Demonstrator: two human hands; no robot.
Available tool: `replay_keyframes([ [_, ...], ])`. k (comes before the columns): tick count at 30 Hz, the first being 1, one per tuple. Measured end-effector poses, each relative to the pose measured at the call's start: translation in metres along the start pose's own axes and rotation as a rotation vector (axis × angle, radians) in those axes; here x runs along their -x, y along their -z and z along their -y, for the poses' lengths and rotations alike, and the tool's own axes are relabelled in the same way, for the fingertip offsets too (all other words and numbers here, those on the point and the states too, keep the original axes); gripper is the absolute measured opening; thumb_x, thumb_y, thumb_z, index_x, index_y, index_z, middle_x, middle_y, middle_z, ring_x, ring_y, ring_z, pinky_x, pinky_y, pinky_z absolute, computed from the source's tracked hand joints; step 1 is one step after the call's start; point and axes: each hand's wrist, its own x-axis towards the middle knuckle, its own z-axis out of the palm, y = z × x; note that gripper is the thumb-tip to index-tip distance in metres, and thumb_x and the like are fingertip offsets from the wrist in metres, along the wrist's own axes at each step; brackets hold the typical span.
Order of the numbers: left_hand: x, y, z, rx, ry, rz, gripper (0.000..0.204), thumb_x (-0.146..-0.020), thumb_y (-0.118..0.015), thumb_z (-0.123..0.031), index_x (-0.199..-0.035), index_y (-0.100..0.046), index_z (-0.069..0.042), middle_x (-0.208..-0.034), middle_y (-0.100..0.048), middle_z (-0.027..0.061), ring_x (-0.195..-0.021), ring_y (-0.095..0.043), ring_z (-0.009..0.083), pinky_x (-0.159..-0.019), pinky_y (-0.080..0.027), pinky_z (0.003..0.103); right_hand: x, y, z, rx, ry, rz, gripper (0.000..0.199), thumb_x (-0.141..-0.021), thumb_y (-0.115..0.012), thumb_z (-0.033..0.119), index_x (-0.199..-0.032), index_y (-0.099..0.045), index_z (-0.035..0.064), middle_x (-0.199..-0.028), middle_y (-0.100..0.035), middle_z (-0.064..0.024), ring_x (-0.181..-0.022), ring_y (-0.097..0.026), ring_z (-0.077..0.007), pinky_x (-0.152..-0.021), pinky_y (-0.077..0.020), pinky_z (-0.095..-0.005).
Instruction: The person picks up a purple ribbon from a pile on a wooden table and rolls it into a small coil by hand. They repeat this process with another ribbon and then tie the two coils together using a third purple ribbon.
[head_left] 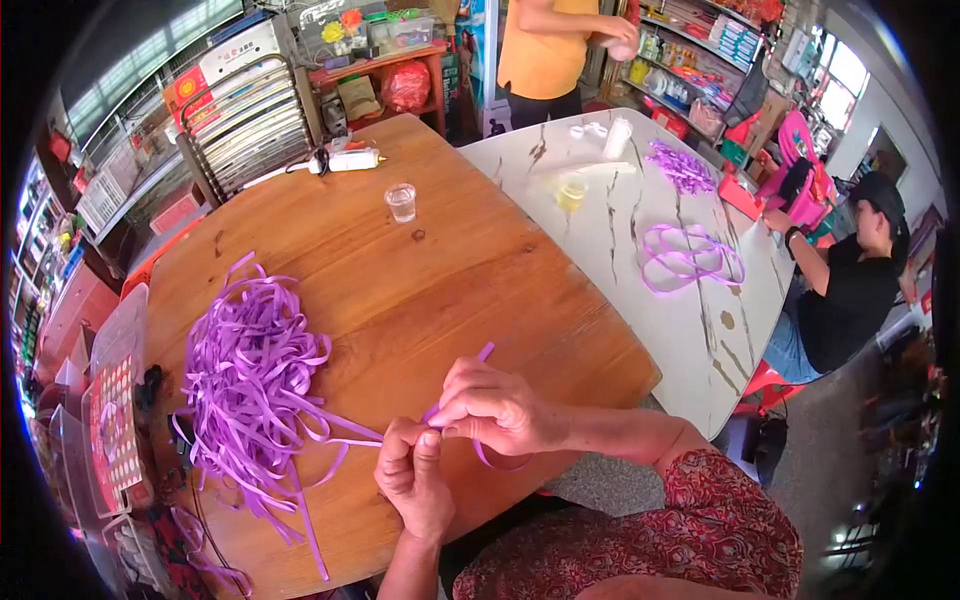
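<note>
Wooden surface (400,290) runs bare from the purple strip pile (250,380) at its left to the right edge, while near its front edge left hand (415,475) and right hand (495,405), grips narrow, pinch one purple strip (482,455).

My spot is a small shop, stocked shelves (690,60) along the back wall, wire rack (245,125) of packets, goods bins (400,30), two tables (400,290) between the aisles
</note>
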Motion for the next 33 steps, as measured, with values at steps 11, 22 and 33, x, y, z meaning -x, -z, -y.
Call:
replay_keyframes([
  [11,-0.007,-0.002,0.003,0.063,0.173,-0.069,0.017,-0.091,-0.057,-0.013,-0.074,-0.054,-0.007,-0.066,-0.048,-0.0041,-0.059,-0.038,0.0054,-0.055,-0.029,0.020,-0.001,0.007,-0.011,0.232,0.040,0.057,0.042,-0.069,-0.075,0.013,-0.108,-0.063,0.0051,-0.076,-0.053,-0.0023,-0.072,-0.050,-0.0189,-0.064,-0.0413,-0.0336],
  [22,-0.006,-0.003,0.001,-0.041,0.141,-0.073,0.020,-0.091,-0.056,-0.011,-0.072,-0.051,-0.006,-0.066,-0.043,-0.0057,-0.061,-0.034,0.0036,-0.056,-0.027,0.019,0.006,0.010,-0.012,0.530,0.190,0.122,0.037,-0.073,-0.070,0.021,-0.105,-0.062,0.0048,-0.077,-0.052,-0.0010,-0.075,-0.050,-0.0182,-0.066,-0.0400,-0.0339],
  [33,-0.006,0.001,-0.006,-0.175,0.130,0.054,0.009,-0.091,-0.052,-0.005,-0.085,-0.059,-0.001,-0.075,-0.046,-0.0034,-0.069,-0.039,0.0051,-0.063,-0.033,0.019,0.005,0.013,-0.013,0.413,0.191,0.144,0.024,-0.075,-0.068,0.017,-0.094,-0.064,0.0041,-0.082,-0.057,-0.0041,-0.076,-0.054,-0.0205,-0.066,-0.0433,-0.0338],
])
